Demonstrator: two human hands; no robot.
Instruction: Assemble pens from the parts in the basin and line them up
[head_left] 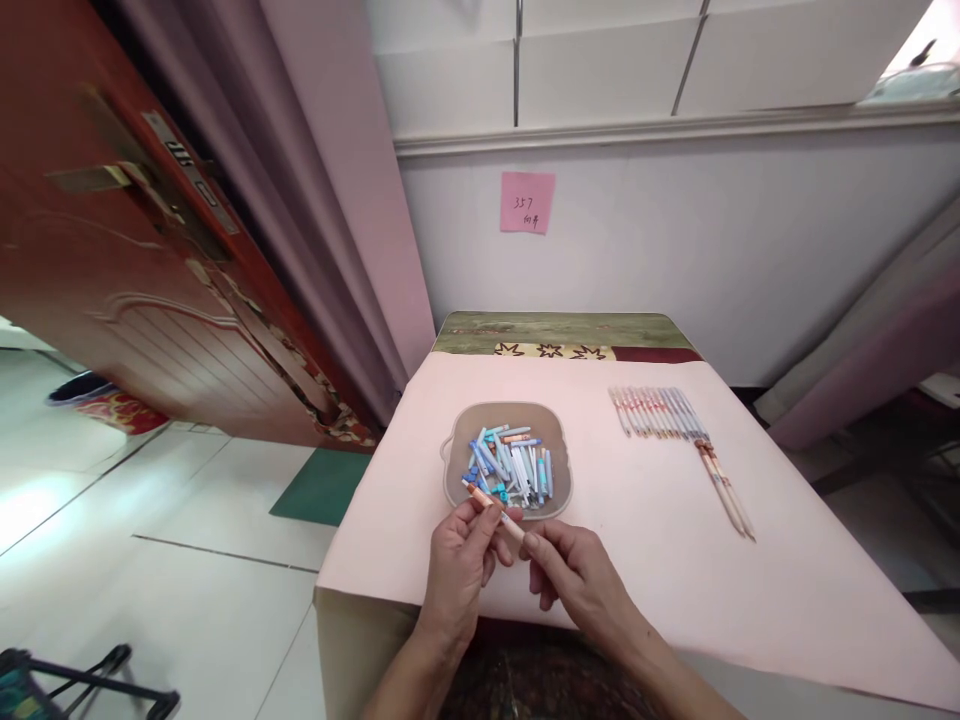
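A pen [512, 525] with a brown-orange upper part and a pale barrel is held between my two hands, over the near edge of the basin. My left hand [466, 550] pinches its middle, and my right hand [574, 572] pinches its lower right end. Behind them, a grey-beige plastic basin [555, 435] holds many loose blue, white and teal pen parts [517, 465]. On the right of the table lies a row of pale pens [652, 412] side by side. Two longer brown-and-white pens [726, 490] lie slanting below the row's right end.
The table has a pale pink cover [615, 530], with a green patterned strip [555, 328] at its far end. A pink note [527, 203] is on the wall behind. A red door [150, 260] and a purple curtain [300, 200] are at the left.
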